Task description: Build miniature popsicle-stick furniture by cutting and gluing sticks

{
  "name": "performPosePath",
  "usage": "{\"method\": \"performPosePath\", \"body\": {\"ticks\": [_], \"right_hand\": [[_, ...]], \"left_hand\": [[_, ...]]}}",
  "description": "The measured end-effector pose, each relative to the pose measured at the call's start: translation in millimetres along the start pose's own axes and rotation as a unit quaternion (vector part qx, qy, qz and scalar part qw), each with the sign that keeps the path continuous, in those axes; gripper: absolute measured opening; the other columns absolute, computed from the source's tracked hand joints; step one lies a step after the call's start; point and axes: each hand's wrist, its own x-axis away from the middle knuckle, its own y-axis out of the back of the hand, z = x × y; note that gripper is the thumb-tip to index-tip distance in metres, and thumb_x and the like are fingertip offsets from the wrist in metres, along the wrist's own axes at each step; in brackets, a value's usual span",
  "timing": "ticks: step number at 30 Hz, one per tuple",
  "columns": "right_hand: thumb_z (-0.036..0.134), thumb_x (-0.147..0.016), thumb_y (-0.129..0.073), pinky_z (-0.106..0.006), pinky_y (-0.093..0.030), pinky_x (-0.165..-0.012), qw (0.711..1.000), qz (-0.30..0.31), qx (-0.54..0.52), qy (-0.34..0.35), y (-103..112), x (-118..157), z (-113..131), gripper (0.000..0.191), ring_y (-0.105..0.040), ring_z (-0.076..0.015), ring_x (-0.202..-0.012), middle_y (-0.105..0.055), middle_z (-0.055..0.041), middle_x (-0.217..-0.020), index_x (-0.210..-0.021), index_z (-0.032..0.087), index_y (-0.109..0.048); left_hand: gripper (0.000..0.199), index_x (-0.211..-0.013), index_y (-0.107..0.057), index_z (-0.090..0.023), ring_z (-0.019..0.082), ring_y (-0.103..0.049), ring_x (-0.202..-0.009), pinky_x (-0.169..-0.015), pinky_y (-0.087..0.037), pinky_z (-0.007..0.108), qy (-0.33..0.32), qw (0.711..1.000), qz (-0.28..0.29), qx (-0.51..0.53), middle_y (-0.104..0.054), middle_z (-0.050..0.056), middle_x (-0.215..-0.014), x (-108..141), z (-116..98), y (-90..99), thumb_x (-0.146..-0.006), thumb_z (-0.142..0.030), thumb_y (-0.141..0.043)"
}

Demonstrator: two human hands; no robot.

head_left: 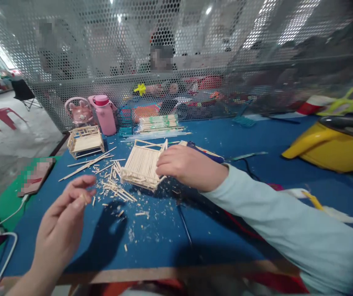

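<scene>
A miniature furniture model (142,162) built of thin wooden sticks stands mid-table, with a slatted flat panel and a low railing at its front. My right hand (184,164) has its fingers curled over the model's right side, and its fingertips are partly hidden. Over the table's left part, my left hand (65,213) is raised with thumb and fingers pinched; a tiny pale bit shows between them, too small to name. Cut stick pieces (116,187) and crumbs lie scattered between the hands. Behind them sits a second stick model (86,142), shaped like a small bench.
At the back are a pink bottle (106,117), bundled sticks (159,122) and a perforated metal screen (195,53). A yellow container (333,146) stands right. A dark thin rod (185,226) lies near the front. A phone (37,176) with a white cable is at left.
</scene>
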Motion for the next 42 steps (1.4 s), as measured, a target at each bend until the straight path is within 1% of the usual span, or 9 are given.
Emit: {"method": "performPosePath", "body": {"ticks": [2, 6, 10, 14, 18, 27, 30, 35, 42], "right_hand": [[0.016, -0.092, -0.046, -0.033, -0.044, -0.077, 0.999, 0.027, 0.027, 0.01, -15.0, -4.2, -4.9, 0.024, -0.061, -0.0164, -0.089, -0.069, -0.0044, -0.083, -0.076, 0.018, -0.064], [0.01, -0.089, -0.046, -0.033, -0.048, -0.084, 0.999, 0.032, 0.026, 0.003, -38.2, 1.3, -8.8, 0.021, -0.059, -0.0165, -0.1, -0.07, -0.0064, -0.095, -0.084, 0.017, -0.066], [-0.002, -0.081, -0.041, -0.042, -0.049, -0.09, 0.997, -0.055, 0.028, -0.055, -43.2, 16.0, 0.2, 0.04, -0.053, -0.0227, -0.116, -0.062, -0.014, -0.121, -0.115, 0.012, -0.059], [0.003, -0.08, -0.044, -0.047, -0.047, -0.094, 0.974, -0.196, 0.008, -0.108, -36.2, 21.3, 30.2, 0.039, -0.052, -0.0236, -0.115, -0.06, -0.0155, -0.123, -0.116, 0.013, -0.057], [0.013, -0.084, -0.053, -0.037, -0.051, -0.081, 0.952, -0.263, -0.093, -0.124, -36.7, 9.1, 66.8, 0.021, -0.06, -0.0197, -0.092, -0.068, -0.0108, -0.097, -0.103, 0.013, -0.061], [0.028, -0.09, -0.051, -0.027, -0.046, -0.071, 0.943, -0.161, -0.226, -0.182, -70.0, -22.7, 90.7, 0.02, -0.062, -0.016, -0.077, -0.069, -0.0066, -0.082, -0.089, 0.015, -0.066], [0.023, -0.089, -0.05, -0.027, -0.045, -0.069, 0.958, -0.069, -0.184, -0.207, -68.4, -13.8, 87.8, 0.021, -0.063, -0.017, -0.076, -0.07, -0.0066, -0.079, -0.077, 0.017, -0.066], [0.013, -0.08, -0.055, -0.027, -0.045, -0.071, 0.934, 0.002, -0.229, -0.274, -54.8, 8.1, 90.5, 0.022, -0.064, -0.0179, -0.084, -0.071, -0.005, -0.094, -0.099, 0.02, -0.064], [0.048, -0.078, -0.059, -0.021, -0.036, -0.048, 0.799, -0.088, -0.539, -0.252, -57.0, 13.2, 98.0, 0.033, -0.046, -0.0078, -0.048, -0.058, 0.0005, -0.059, -0.072, 0.015, -0.062]], "left_hand": [[0.015, -0.069, -0.064, -0.02, 0.013, -0.052, -0.078, -0.071, -0.045, 0.02, 0.039, 0.999, 0.015, -0.01, -0.059, 0.001, -0.082, 15.9, 10.4, 1.6, -0.081, -0.029, -0.063], [0.025, -0.071, -0.059, -0.017, 0.009, -0.047, -0.06, -0.056, -0.041, 0.019, 0.174, 0.985, 0.024, -0.001, -0.052, -0.001, -0.065, 34.8, 23.9, -10.5, -0.08, -0.039, -0.065], [0.032, -0.067, -0.05, -0.016, 0.004, -0.028, -0.045, -0.04, -0.026, 0.015, 0.33, 0.933, 0.043, 0.136, -0.039, -0.007, -0.054, 23.5, 29.5, -27.1, -0.072, -0.038, -0.073], [0.03, -0.062, -0.046, -0.016, 0.004, -0.028, -0.044, -0.039, -0.028, 0.013, 0.277, 0.944, -0.051, 0.17, -0.031, -0.009, -0.052, -3.0, 29.2, -29.9, -0.07, -0.025, -0.072], [0.011, -0.068, -0.055, -0.015, 0.007, -0.047, -0.054, -0.049, -0.042, 0.016, 0.281, 0.931, -0.082, 0.217, -0.048, -0.003, -0.061, -16.8, 24.9, -32.0, -0.075, -0.018, -0.061], [0.015, -0.066, -0.063, -0.015, 0.014, -0.061, -0.08, -0.064, -0.049, 0.021, 0.343, 0.892, -0.061, 0.287, -0.069, 0.006, -0.086, -5.5, 24.9, -61.7, -0.078, -0.018, -0.055], [0.011, -0.077, -0.066, -0.017, 0.017, -0.059, -0.095, -0.075, -0.048, 0.025, 0.314, 0.927, -0.01, 0.207, -0.067, 0.005, -0.102, -1.5, 26.6, -59.4, -0.079, -0.027, -0.06], [0.017, -0.079, -0.061, -0.018, 0.015, -0.054, -0.092, -0.085, -0.04, 0.025, 0.075, 0.981, 0.167, -0.065, -0.061, 0.003, -0.092, 4.8, 31.6, -49.5, -0.087, -0.033, -0.055], [0.027, -0.077, -0.052, -0.018, 0.014, -0.05, -0.069, -0.066, -0.041, 0.026, 0.021, 0.946, 0.234, -0.223, -0.054, 0.002, -0.073, 19.7, 44.3, -51.2, -0.094, -0.033, -0.038]]}}
